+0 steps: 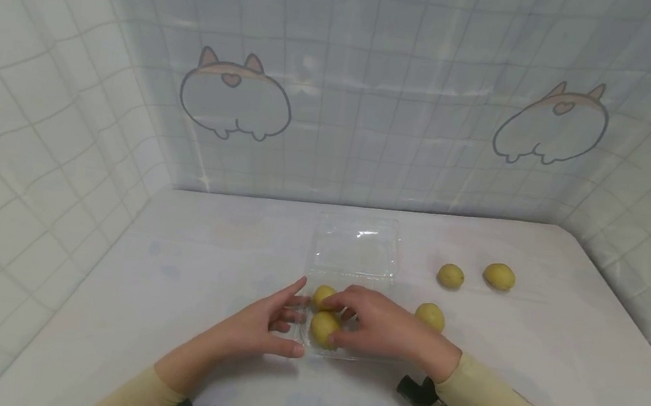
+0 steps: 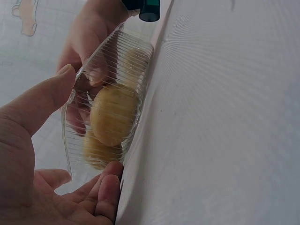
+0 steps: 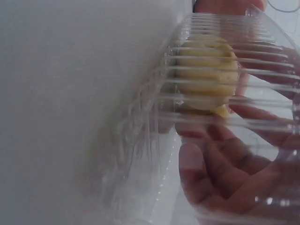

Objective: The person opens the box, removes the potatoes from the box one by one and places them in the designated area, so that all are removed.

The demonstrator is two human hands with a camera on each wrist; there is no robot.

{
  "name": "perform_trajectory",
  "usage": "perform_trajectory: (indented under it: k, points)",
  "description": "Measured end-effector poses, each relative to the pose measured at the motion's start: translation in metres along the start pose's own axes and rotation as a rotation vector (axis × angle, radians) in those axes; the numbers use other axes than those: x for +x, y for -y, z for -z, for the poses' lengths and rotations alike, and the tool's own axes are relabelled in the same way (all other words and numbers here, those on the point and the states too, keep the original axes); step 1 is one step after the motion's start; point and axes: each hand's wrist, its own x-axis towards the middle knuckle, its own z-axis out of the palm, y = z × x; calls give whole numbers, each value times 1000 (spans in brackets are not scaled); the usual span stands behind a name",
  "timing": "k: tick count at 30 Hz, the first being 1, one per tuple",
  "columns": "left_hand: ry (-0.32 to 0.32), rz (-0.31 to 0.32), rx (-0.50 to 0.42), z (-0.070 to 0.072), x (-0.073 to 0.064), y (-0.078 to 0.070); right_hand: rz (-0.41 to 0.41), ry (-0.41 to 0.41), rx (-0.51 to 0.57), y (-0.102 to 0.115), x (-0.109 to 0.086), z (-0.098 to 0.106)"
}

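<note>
A clear plastic clamshell box (image 1: 352,279) lies on the table with its lid folded back. Two lemons sit at its left side: a rear lemon (image 1: 323,295) and a front lemon (image 1: 325,329). My right hand (image 1: 375,321) reaches into the box from the right. Its thumb and forefinger grip the front lemon, with the forefinger close to the rear one. At the box's left wall is my left hand (image 1: 271,321), thumb and fingers spread beside it. In the left wrist view the left thumb (image 2: 47,96) is at the ribbed box's rim.
A loose lemon (image 1: 430,316) lies just right of the box, partly behind my right forearm. Farther back on the right are another lemon (image 1: 450,276) and a larger-looking lemon (image 1: 499,276). A printed curtain (image 1: 362,99) stands behind the white table (image 1: 224,231).
</note>
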Motion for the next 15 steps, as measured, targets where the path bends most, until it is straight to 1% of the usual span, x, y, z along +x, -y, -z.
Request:
perform_trajectory:
  k: [5, 10, 15]
  points:
    - [2, 4, -5, 0, 0, 1, -4, 23, -1, 0, 2, -3]
    - [1, -5, 0, 0, 0, 1, -15, 23, -24, 0, 3, -6]
    - [4, -1, -5, 0, 0, 1, -32, 21, -51, 3, 3, -7]
